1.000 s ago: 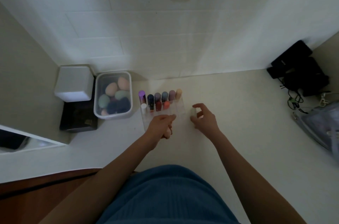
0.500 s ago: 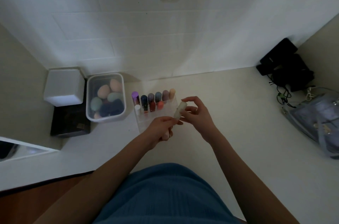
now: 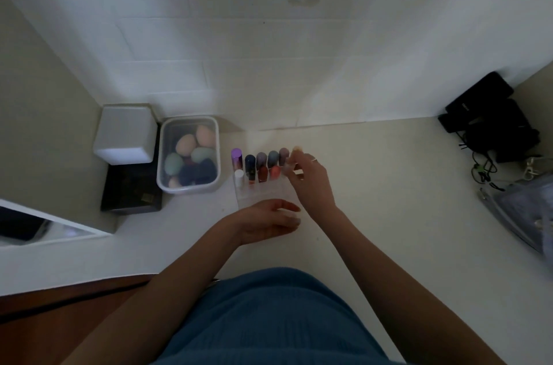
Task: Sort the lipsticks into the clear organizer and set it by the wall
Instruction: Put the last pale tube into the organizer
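Organizer: a clear organizer (image 3: 263, 195) is stood on the pale counter (image 3: 389, 200), near the tiled wall (image 3: 269, 65) but not yet against it; just beside its left side a lidded tub of sponges (image 3: 188, 155) is placed.

Contents: a back row of lipsticks (image 3: 260, 159) is seated upright, from a purple cap (image 3: 236, 153) at the left across to a pale cap at the right; a shorter row of red and orange tubes is held in front of it; the nearest cells appear unfilled.

Right hand: the right hand (image 3: 311, 182) is closed by its fingertips on a pale lipstick (image 3: 289, 168), held over the right end of the front row; whether the tube is already entered in a cell cannot be told.

Left hand: the left hand (image 3: 269, 221) is laid loosely open at the organizer's near edge, with nothing gripped.

Stage: filling is judged nearly done; the shift to the wall is not yet made.

Risk: neighbouring tubes could be knocked over by the knuckles if the tube is lowered off-centre.

Risk: the light organizer could be tipped or slid if pushed without steadying.
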Demonstrator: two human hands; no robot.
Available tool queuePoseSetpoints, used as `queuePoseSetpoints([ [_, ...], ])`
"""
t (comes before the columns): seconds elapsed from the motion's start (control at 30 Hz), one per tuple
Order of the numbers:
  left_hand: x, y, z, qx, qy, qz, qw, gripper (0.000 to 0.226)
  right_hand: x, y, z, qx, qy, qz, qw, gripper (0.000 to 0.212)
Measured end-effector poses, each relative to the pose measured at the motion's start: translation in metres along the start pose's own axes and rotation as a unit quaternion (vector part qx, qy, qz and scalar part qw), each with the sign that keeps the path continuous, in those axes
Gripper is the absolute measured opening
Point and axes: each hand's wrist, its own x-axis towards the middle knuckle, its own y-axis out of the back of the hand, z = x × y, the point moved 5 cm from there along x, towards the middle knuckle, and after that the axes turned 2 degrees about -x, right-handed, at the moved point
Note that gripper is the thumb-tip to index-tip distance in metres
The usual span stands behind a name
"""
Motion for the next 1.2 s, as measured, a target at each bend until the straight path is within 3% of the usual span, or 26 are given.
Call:
queuePoseSetpoints([
  [0.2, 0.006, 0.003, -0.001, -0.118, -0.017, 0.011, 0.993, 0.022, -0.005, -0.001, 0.007, -0.012, -0.005, -0.024, 1.0, 0.019],
  [0.37, 0.01, 0.007, 0.0, -0.134, -0.014, 0.052, 0.99, 0.024, -0.035, 0.014, 0.014, 0.046, -0.015, 0.072, 0.996, 0.015],
  [0.5, 0.015, -0.001, 0.002, -0.148, -0.033, 0.012, 0.988, 0.038, -0.06, 0.001, 0.018, 0.049, -0.01, -0.014, 0.999, 0.015],
  [0.63, 0.016, -0.006, 0.001, -0.155, -0.038, -0.002, 0.987, 0.04, -0.063, 0.002, 0.022, 0.062, -0.034, 0.008, 0.997, 0.019],
  [0.77, 0.015, -0.008, 0.007, -0.145, -0.052, -0.016, 0.988, 0.044, -0.054, 0.009, 0.023, 0.164, -0.091, 0.039, 0.982, 0.016],
  [0.93, 0.01, 0.006, 0.001, -0.12, -0.034, 0.058, 0.991, 0.033, -0.027, 0.032, 0.023, 0.197, -0.112, 0.128, 0.966, 0.017],
  [1.03, 0.004, 0.015, 0.0, -0.054, -0.028, 0.11, 0.992, 0.029, -0.012, 0.03, 0.023, 0.15, -0.086, 0.099, 0.98, 0.01],
  [1.2, 0.0, 0.015, -0.001, -0.032, -0.021, 0.142, 0.989, 0.025, -0.004, 0.013, 0.029, 0.064, -0.039, 0.028, 0.997, 0.009],
])
